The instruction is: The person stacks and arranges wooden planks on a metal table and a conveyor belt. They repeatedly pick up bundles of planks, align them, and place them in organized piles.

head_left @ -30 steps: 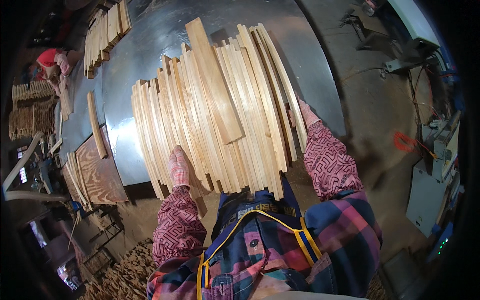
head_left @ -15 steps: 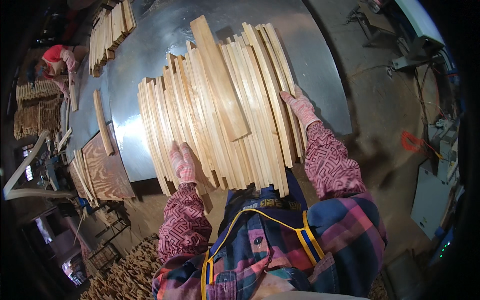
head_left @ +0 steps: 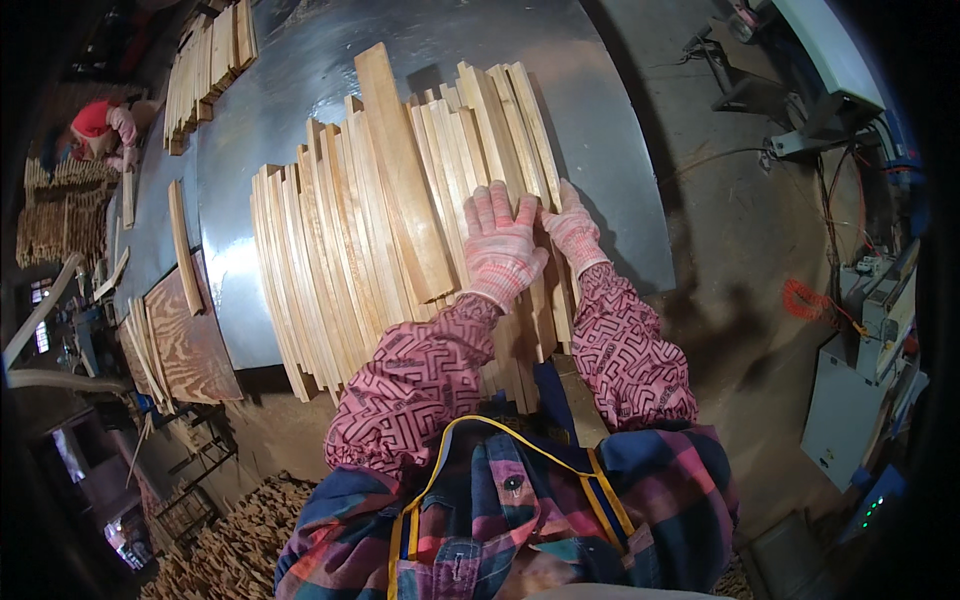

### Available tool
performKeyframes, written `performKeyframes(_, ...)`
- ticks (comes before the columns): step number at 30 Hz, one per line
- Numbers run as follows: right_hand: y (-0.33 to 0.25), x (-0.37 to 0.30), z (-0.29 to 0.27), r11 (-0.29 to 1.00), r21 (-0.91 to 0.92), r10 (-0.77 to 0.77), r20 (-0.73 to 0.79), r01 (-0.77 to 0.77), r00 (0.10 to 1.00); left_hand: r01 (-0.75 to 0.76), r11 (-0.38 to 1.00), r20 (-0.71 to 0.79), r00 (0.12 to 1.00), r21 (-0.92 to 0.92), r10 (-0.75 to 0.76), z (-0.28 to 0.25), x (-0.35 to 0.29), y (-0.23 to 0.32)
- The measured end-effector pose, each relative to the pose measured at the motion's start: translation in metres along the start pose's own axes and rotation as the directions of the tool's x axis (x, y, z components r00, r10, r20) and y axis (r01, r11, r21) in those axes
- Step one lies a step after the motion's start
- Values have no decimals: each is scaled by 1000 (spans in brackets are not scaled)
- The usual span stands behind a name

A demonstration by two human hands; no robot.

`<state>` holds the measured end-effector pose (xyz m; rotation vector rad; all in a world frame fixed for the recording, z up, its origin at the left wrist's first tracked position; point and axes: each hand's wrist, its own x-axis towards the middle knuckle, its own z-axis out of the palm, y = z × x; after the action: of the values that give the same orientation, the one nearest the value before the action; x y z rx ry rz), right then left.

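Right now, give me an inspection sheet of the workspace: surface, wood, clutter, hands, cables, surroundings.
Surface: metal table, glare at its left.
Wood: row of sticks side by side, ends uneven; wider board lying on top.
Clutter: loose stick left of the row, near end over a plywood sheet.
Left hand: gloved, fingers spread over the sticks.
Right hand: gloved, at the row's right side; grip unclear.
Cables: orange coiled cord near the grey cabinet, right.
Surroundings: another person in red, upper left; wood heap, lower left.
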<state>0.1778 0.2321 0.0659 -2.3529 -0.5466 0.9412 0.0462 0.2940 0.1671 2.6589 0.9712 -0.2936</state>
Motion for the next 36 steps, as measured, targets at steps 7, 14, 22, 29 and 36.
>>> performKeyframes(7, -6, -34, -38, 918, -394, -74, -54, 47, 996, 31, 994, -33, 999, 100, -28, 22, 10, 4)
performKeyframes(14, 5, -36, 7, 989, -92, -119, -58, 113, 991, -256, 966, -112, 961, -21, 252, 25, -14, -32)
performKeyframes(22, -25, -30, -19, 985, -172, 2, -36, -8, 999, -255, 966, -264, 936, -53, 232, 31, -38, -47)
performKeyframes(29, -31, -44, 11, 847, -525, -106, -5, 88, 994, -285, 948, -381, 899, -141, 214, 35, -39, -50)
performKeyframes(36, -34, -37, 7, 918, -392, -55, 35, 65, 998, -85, 995, -471, 881, -61, 47, 6, -48, -72)
